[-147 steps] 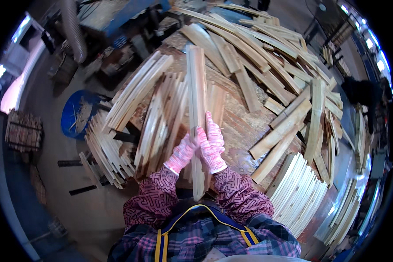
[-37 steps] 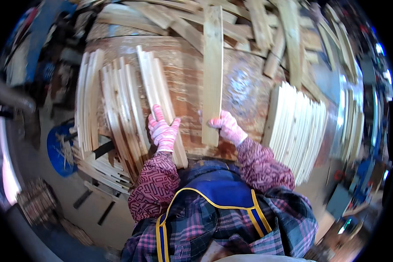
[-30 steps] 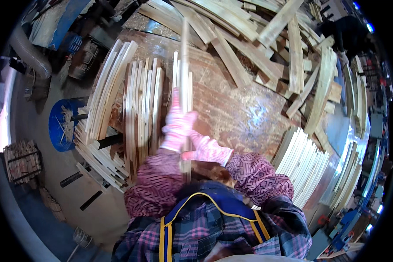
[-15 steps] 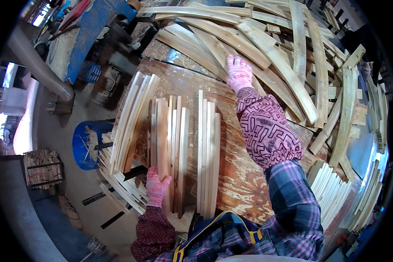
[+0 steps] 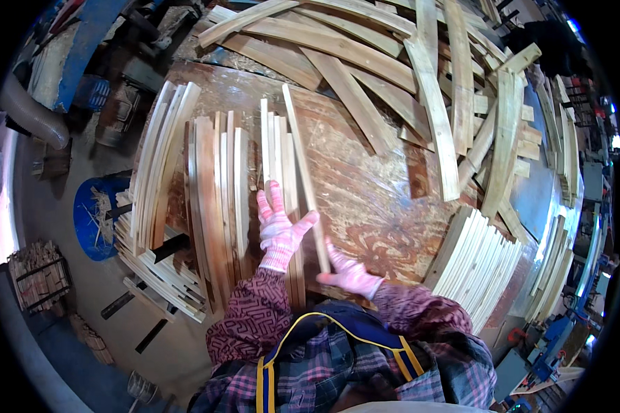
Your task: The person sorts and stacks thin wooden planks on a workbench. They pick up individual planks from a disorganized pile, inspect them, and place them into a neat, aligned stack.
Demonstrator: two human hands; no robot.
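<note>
My right hand [image 5: 351,274], in a pink-and-white glove, holds the near end of a narrow wooden slat [image 5: 302,155] between thumb and fingers. The slat leans away to the upper left, beside a row of upright-edged wooden strips [image 5: 277,141]. Over that row lies my left hand [image 5: 282,233], gloved alike, its fingers spread and its thumb reaching toward the slat. Left of it stand a middle bundle of strips [image 5: 215,186] and a curved outer bundle [image 5: 160,162]. All rest on a worn brown plywood table [image 5: 372,213].
Curved wooden boards [image 5: 351,58] are heaped across the far side and right. A neat row of pale strips [image 5: 477,265] stands at the table's right edge. A blue bin [image 5: 83,230] with wood scraps is on the floor at left, near a ribbed hose [image 5: 38,117].
My right hand has come back from the far board heap to the near edge and now holds a slat. My left hand has left the middle bundle and moved right. The view has shifted.
</note>
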